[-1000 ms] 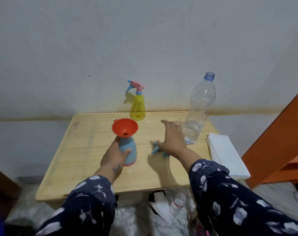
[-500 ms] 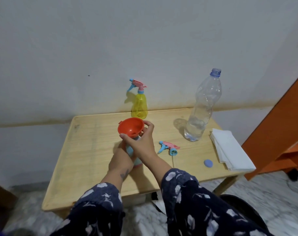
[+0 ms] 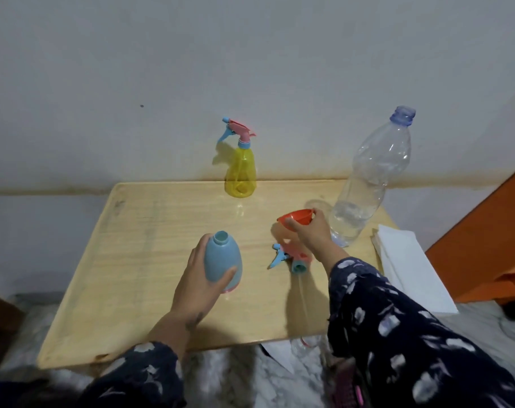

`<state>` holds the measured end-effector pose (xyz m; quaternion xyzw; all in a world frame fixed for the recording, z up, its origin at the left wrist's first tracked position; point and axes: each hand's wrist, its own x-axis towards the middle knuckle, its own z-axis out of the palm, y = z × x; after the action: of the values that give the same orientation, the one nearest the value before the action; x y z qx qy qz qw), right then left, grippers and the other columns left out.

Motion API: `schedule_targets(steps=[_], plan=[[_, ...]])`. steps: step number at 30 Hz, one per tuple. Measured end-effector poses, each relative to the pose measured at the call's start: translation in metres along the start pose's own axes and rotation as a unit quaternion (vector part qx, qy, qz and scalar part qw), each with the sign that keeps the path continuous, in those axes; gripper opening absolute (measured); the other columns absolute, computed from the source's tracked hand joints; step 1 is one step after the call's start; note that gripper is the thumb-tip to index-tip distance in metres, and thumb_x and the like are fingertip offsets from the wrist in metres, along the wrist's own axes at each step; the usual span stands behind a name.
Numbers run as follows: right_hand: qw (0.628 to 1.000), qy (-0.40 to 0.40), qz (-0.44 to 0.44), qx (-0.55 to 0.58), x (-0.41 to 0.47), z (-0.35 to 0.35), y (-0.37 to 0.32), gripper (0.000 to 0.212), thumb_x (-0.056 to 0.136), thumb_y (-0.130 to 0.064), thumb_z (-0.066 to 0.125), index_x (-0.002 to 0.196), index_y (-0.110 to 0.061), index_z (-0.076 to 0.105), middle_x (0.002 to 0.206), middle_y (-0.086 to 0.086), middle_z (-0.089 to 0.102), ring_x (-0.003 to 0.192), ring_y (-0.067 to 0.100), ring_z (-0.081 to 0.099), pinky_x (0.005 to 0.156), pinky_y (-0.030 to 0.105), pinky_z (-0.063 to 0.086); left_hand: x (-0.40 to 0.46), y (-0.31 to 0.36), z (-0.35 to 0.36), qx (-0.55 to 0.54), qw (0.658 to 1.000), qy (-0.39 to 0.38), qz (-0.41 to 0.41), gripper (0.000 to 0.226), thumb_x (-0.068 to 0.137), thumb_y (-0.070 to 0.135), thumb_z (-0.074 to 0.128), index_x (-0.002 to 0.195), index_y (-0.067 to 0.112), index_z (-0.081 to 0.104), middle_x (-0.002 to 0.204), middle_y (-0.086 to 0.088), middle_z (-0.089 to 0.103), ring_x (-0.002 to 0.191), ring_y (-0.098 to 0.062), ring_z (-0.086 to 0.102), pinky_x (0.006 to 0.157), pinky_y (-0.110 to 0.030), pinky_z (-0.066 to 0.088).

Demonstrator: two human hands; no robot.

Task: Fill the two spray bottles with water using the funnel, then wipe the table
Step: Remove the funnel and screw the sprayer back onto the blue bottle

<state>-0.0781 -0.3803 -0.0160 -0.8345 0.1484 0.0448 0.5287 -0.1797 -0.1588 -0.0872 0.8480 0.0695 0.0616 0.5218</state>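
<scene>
Head view: bare wood (image 3: 150, 245) left of centre, tissues (image 3: 409, 269) overhanging right edge. Left hand (image 3: 197, 287) wrapped round uncapped blue bottle (image 3: 223, 260); right hand (image 3: 312, 231) pinching funnel (image 3: 296, 217) beside water bottle (image 3: 368, 184), above loose sprayer (image 3: 293, 256).

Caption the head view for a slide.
Left hand holds the open blue spray bottle while right hand holds the red funnel aside.
</scene>
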Motion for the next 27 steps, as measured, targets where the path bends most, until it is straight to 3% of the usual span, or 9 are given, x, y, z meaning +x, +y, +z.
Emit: schedule_targets(steps=[5,8,11,14,16,19,21,24,27], plan=[[0.998,-0.032,0.033,0.036,0.020,0.001,0.010,0.042,0.094,-0.015,0.058,0.128,0.002,0.040,0.102,0.009,0.054,0.058,0.000,0.048,0.034,0.004,0.035,0.001,-0.006,0.007,-0.031,0.999,0.026,0.003,0.077,0.077,0.034,0.079,0.123,0.067,0.026,0.124,0.029,0.044,0.116,-0.006,0.050,0.092,-0.033,0.047],[0.998,-0.033,0.037,0.048,0.023,0.004,0.012,0.044,0.092,-0.021,0.062,0.124,-0.003,0.040,0.109,0.009,0.057,0.060,0.003,0.055,0.040,0.012,0.045,0.001,-0.009,0.008,-0.026,0.999,0.027,0.003,0.077,0.076,0.035,0.080,0.135,0.048,0.032,0.129,0.019,0.047,0.116,-0.007,0.050,0.094,-0.039,0.050],[0.999,0.010,-0.004,-0.037,0.021,0.006,0.021,0.056,0.088,-0.030,0.066,0.128,-0.008,0.034,0.114,0.009,0.055,0.089,0.017,0.059,0.057,0.012,0.051,0.001,-0.006,0.008,-0.022,0.999,0.023,0.000,0.077,0.076,0.040,0.079,0.137,0.045,0.032,0.131,0.017,0.047,0.116,-0.010,0.052,0.092,-0.043,0.052],[0.972,0.089,-0.046,-0.213,0.011,0.007,0.034,0.067,0.083,-0.035,0.068,0.134,-0.007,0.033,0.128,0.014,0.046,0.115,0.032,0.052,0.089,0.039,0.050,-0.002,-0.001,0.008,-0.025,0.999,0.027,-0.006,0.078,0.076,0.039,0.078,0.135,0.050,0.028,0.132,0.019,0.044,0.117,-0.012,0.051,0.093,-0.041,0.051],[0.966,0.081,-0.026,-0.246,0.003,0.006,0.041,0.061,0.085,-0.036,0.063,0.130,-0.006,0.036,0.123,0.014,0.051,0.111,0.032,0.055,0.083,0.040,0.049,-0.004,0.001,0.008,-0.025,0.999,0.026,-0.016,0.081,0.077,0.037,0.077,0.136,0.053,0.024,0.132,0.020,0.042,0.117,-0.014,0.050,0.092,-0.039,0.050],[0.950,-0.034,0.028,-0.308,-0.005,0.008,0.052,0.060,0.086,-0.045,0.060,0.127,-0.006,0.038,0.113,0.009,0.059,0.100,0.028,0.060,0.069,0.033,0.043,-0.004,0.004,0.009,-0.027,0.999,0.024,-0.020,0.080,0.076,0.037,0.077,0.126,0.066,0.022,0.131,0.017,0.044,0.114,-0.016,0.052,0.089,-0.043,0.053],[0.945,-0.057,0.042,-0.319,-0.006,0.009,0.055,0.046,0.085,-0.035,0.059,0.119,-0.007,0.047,0.108,0.009,0.062,0.091,0.025,0.060,0.066,0.032,0.042,-0.004,0.005,0.009,-0.034,0.999,0.023,-0.026,0.080,0.076,0.038,0.078,0.120,0.071,0.020,0.131,0.016,0.045,0.112,-0.017,0.053,0.087,-0.045,0.054],[0.956,-0.068,0.079,-0.275,-0.006,0.011,0.056,0.029,0.075,-0.028,0.065,0.095,-0.006,0.066,0.084,0.005,0.067,0.069,0.018,0.058,0.061,0.029,0.049,-0.003,0.007,0.010,-0.035,0.999,0.032,-0.026,0.079,0.076,0.037,0.078,0.129,0.061,0.024,0.133,0.015,0.045,0.114,-0.018,0.053,0.084,-0.037,0.055],[0.968,-0.084,0.096,-0.218,-0.008,0.009,0.042,0.028,0.074,-0.028,0.073,0.091,-0.007,0.067,0.080,0.006,0.066,0.068,0.019,0.060,0.066,0.030,0.053,0.001,0.014,0.008,-0.021,0.998,0.053,-0.019,0.080,0.077,0.038,0.077,0.134,0.054,0.024,0.128,0.015,0.042,0.112,-0.015,0.049,0.083,-0.032,0.052]])
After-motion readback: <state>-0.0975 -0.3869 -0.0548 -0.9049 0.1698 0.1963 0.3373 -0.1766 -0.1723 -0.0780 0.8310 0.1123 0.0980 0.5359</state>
